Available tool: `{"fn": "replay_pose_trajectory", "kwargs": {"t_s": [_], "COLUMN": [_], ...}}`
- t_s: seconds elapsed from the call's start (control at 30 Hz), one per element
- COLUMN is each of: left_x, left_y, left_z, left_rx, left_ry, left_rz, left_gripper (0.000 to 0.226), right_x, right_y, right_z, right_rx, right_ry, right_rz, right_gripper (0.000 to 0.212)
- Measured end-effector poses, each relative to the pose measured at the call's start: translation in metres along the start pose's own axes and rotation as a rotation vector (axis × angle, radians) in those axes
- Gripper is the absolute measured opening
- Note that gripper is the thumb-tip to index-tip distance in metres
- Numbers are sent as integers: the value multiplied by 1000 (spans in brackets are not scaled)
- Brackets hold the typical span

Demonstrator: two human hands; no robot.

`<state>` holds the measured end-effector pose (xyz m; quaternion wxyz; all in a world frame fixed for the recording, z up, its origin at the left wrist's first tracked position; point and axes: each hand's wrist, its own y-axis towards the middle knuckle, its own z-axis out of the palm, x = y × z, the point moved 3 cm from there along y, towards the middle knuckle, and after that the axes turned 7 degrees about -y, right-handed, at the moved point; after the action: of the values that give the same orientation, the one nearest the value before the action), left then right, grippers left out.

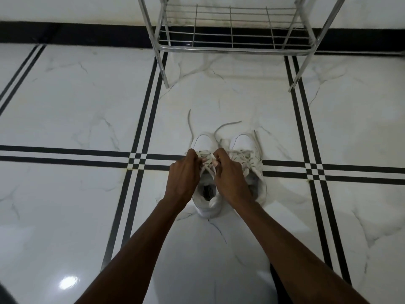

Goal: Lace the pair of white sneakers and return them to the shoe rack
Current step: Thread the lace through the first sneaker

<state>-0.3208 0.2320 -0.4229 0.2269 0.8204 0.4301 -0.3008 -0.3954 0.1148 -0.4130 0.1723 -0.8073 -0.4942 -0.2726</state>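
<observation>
I see white marble-look floor tiles with thin grey veining, split by paired black stripes that cross in a small checker pattern. Black skirting band runs along an off-white wall. Shoe rack is bare silver metal, wire grid shelf. Both sneakers are white: left one, right one, dark grey insides. Laces read off-white, slightly greyer than the uppers. Can't make out any logo or print on them.
</observation>
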Motion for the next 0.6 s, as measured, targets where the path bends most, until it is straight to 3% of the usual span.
{"fn": "replay_pose_trajectory", "kwargs": {"t_s": [0.2,0.3,0.37,0.5,0.6], "left_x": [9,13,11,-12,-28], "left_y": [1,1,4,10,22], "left_z": [0,-6,-13,-36,-52], "left_rx": [-10,35,67,62,57], "left_ry": [-106,-361,-574,-734,-721], "left_rz": [-115,-234,-300,-224,-106], "left_gripper": [30,32,34,31,27], "right_x": [0,-2,-3,5,18], "right_y": [10,13,13,21,31], "right_z": [5,4,0,-16,-29], "right_rx": [99,207,226,175,168], "right_ry": [25,221,342,613,535], "right_rz": [81,250,337,345,210], "right_gripper": [15,3,12,17,15]}}
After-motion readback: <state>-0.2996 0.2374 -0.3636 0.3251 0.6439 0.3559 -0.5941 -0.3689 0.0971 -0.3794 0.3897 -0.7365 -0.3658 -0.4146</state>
